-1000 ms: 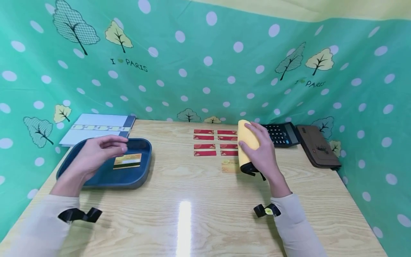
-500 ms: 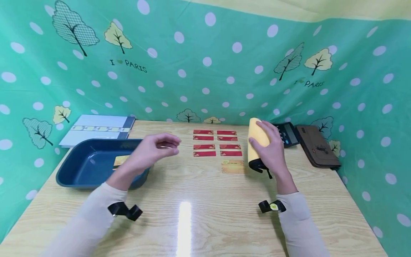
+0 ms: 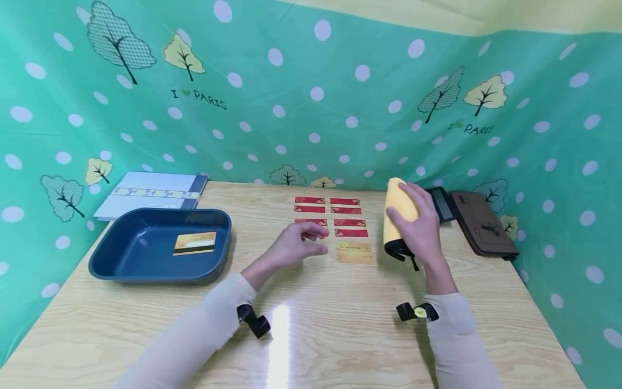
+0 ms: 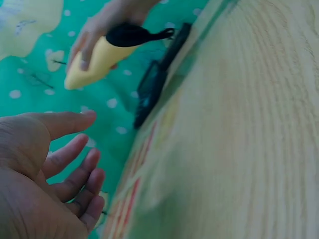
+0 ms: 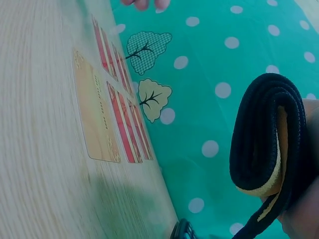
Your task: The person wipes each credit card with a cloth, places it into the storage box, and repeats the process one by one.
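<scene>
My right hand (image 3: 421,227) grips a rolled yellow cloth (image 3: 397,210) with black edging, raised over the table's right side. From the right wrist, the rolled layers show end-on with a dark strap (image 5: 256,219) hanging down. My left hand (image 3: 291,247) holds nothing; its fingers are loosely bent and spread from the thumb, above the table by the red strips (image 3: 346,210). It covers part of the lower left strips in the head view. Just right of its fingertips, a pale gold card (image 3: 354,253) lies flat below the strips.
At the left stands a blue tray (image 3: 146,279) with another gold card (image 3: 194,243) inside. A white-and-blue folder (image 3: 150,186) lies behind it. Partly hidden by my right hand is a black calculator (image 3: 442,204), beside a brown zip case (image 3: 483,224). A green curtain backs the table.
My left hand has moved right from over the blue tray to the red strips. My right hand, still gripping the rolled cloth, has shifted right, uncovering the strips and gold card.
</scene>
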`<control>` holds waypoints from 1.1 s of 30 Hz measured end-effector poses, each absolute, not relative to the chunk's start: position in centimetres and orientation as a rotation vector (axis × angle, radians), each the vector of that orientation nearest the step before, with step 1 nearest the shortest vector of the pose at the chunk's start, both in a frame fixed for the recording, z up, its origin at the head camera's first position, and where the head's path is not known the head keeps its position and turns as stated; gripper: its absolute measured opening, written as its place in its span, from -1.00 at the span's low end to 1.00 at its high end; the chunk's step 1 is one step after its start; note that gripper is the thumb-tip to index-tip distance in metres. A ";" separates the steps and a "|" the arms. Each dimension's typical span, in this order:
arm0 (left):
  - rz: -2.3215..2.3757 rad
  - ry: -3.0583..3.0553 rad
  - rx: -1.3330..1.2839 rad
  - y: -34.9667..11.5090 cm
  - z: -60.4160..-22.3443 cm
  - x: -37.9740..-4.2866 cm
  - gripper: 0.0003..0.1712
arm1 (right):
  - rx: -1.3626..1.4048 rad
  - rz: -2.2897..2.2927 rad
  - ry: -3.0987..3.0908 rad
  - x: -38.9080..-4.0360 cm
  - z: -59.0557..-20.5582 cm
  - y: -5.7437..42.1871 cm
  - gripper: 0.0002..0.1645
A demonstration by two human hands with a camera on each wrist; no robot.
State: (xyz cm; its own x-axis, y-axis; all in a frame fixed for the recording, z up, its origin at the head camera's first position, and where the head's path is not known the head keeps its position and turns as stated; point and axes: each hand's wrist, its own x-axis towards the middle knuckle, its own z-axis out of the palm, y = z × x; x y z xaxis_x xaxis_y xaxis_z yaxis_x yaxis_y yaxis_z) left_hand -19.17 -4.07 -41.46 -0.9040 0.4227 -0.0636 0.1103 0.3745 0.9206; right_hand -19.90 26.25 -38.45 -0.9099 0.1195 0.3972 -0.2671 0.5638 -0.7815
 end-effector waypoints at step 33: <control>1.037 2.768 0.442 1.0 -45.5 -20.2 -0.46 | 0.098 1.255 -2.413 -20.0 -38.7 26.7 -0.26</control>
